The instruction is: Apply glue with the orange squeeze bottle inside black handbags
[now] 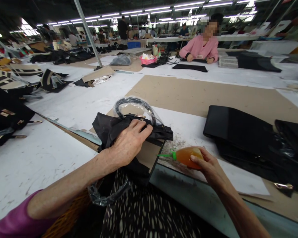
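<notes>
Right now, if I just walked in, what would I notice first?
Probably the bottle of orange liquid in the right hand, its green nozzle pointing at the black bag. The left hand is on that bag, and a plastic-wrapped handle arches up beyond it. Across the table, a person in pink stands out too.

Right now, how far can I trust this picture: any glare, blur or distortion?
Head view: a ceiling light glares against the dark roof; the plastic-wrapped bag handle glints; the purple sleeve looks stretched near the edge; the far background is soft; the orange bottle reads clearly.
</notes>
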Demonstrator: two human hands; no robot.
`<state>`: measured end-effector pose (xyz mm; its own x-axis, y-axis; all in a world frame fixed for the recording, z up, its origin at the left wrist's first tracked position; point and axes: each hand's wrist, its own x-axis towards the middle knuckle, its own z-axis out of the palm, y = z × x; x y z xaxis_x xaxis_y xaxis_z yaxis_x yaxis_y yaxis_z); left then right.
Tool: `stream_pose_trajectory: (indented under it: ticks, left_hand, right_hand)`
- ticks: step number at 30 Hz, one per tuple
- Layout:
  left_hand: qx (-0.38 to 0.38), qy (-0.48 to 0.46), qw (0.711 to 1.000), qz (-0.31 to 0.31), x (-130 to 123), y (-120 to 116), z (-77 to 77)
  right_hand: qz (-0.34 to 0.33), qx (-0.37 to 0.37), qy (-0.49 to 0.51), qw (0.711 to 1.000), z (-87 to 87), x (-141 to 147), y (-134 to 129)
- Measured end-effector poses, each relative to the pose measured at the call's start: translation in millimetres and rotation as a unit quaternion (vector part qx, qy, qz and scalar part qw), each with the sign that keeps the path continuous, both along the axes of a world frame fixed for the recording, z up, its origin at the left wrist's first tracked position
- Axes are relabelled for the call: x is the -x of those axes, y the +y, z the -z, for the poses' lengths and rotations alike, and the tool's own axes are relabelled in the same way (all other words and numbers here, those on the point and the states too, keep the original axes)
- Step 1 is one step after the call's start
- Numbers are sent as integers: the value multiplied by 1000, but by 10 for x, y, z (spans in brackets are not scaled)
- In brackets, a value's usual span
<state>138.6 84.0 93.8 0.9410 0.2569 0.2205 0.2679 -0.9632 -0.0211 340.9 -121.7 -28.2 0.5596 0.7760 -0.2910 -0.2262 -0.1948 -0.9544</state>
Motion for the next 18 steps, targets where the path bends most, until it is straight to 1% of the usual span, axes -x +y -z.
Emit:
stream_pose_trajectory:
  ticks: [4, 7, 13, 18]
  left_hand:
    - [-8, -7, 1000, 2, 9, 10, 18]
    - [-11, -10, 1000, 2, 15, 16, 25]
    - [-17, -5, 1000, 6, 4, 24, 31]
    - [-21, -17, 1000, 9, -8, 34, 44]
  right_hand:
    - [-3, 1, 7, 1000, -41, 53, -14]
    - [-18, 9, 12, 1000, -88, 106, -41]
    - [-33, 12, -10, 999, -157, 222, -106]
    - [-61, 20, 1, 998, -204, 312, -131]
